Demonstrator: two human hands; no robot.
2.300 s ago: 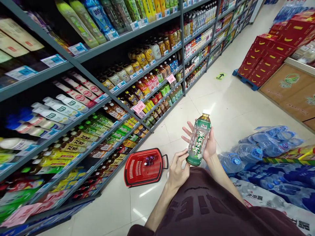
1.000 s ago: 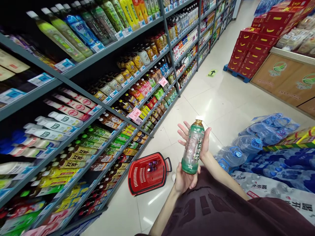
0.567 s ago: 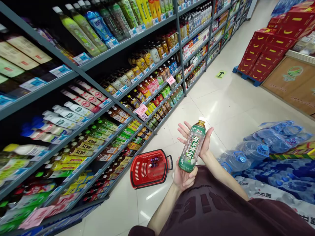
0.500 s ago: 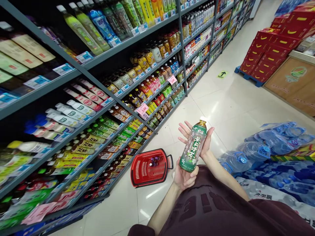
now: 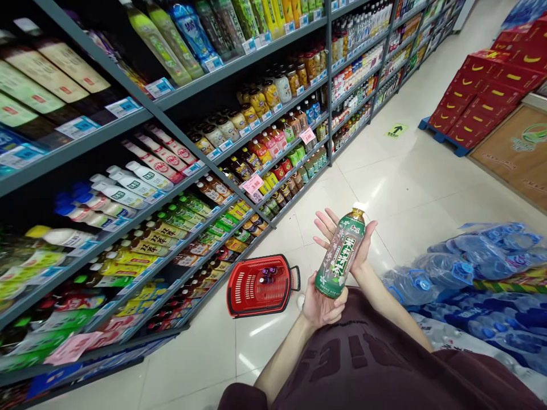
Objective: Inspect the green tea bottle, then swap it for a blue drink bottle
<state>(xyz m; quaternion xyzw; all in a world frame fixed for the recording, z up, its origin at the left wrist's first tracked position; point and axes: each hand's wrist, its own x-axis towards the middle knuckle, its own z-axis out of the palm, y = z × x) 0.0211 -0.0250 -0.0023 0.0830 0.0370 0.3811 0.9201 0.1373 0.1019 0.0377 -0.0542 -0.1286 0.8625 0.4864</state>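
I hold a green-labelled tea bottle [image 5: 341,255] with a pale cap, tilted slightly, in front of my body. My left hand [image 5: 321,306] cups its base from below, fingers curled round it. My right hand [image 5: 347,238] lies behind the upper part of the bottle, palm against it, fingers spread. A red shopping basket [image 5: 256,285] stands on the floor to the left of my hands, with a couple of small dark items inside.
Long grey shelves [image 5: 179,171] packed with drink bottles run along the left. Shrink-wrapped packs of water bottles [image 5: 470,273] lie on the right. Red cartons [image 5: 474,91] on a blue pallet and brown boxes [image 5: 517,148] stand further right. A tiled aisle [image 5: 397,182] runs ahead.
The bottle has turned in my hands, showing its label. My left hand moved from the bottle's side to under its base. The view drifted slightly.
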